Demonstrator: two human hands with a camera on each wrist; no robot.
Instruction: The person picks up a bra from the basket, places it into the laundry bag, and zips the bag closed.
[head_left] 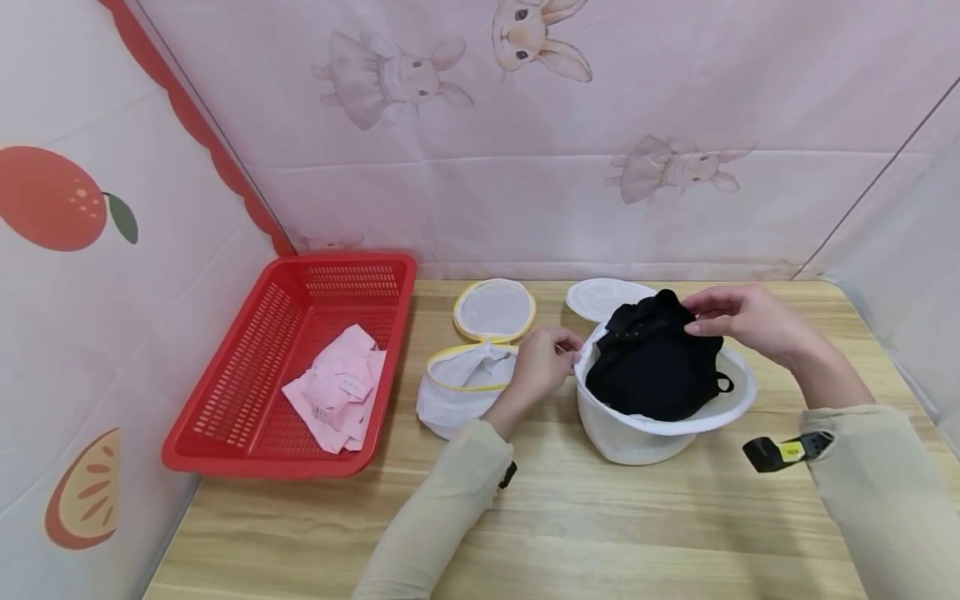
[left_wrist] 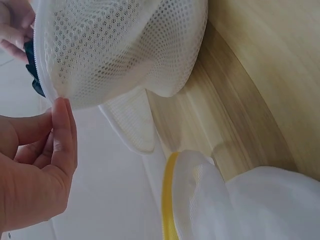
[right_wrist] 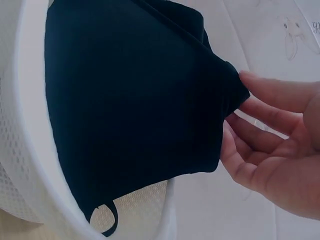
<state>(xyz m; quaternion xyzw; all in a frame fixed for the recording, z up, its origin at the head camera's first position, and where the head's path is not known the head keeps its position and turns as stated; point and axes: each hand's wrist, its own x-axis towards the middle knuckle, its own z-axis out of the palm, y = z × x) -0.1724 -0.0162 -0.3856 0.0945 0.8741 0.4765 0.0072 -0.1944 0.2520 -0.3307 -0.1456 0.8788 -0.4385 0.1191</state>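
Observation:
A black garment [head_left: 652, 367] with a thin strap loop sits partly inside a white mesh laundry bag [head_left: 633, 442], standing up above its rim. My left hand [head_left: 545, 362] pinches the bag's left rim between thumb and fingertips; the left wrist view shows this zippered edge [left_wrist: 44, 60] closely. On the far right side, my right hand [head_left: 750, 321] holds the garment's upper edge, thumb on one face and fingers behind, as the right wrist view shows. The bag's round white lid [head_left: 607, 297] lies folded back behind it.
A smaller white mesh bag with yellow trim [head_left: 453, 400] stands left of my left hand, its round lid [head_left: 495, 310] laid back. Further left, a red plastic basket [head_left: 288, 468] holds folded pink cloth [head_left: 341, 387]. A printed fabric wall [head_left: 525, 208] rises behind the wooden table [head_left: 585, 533].

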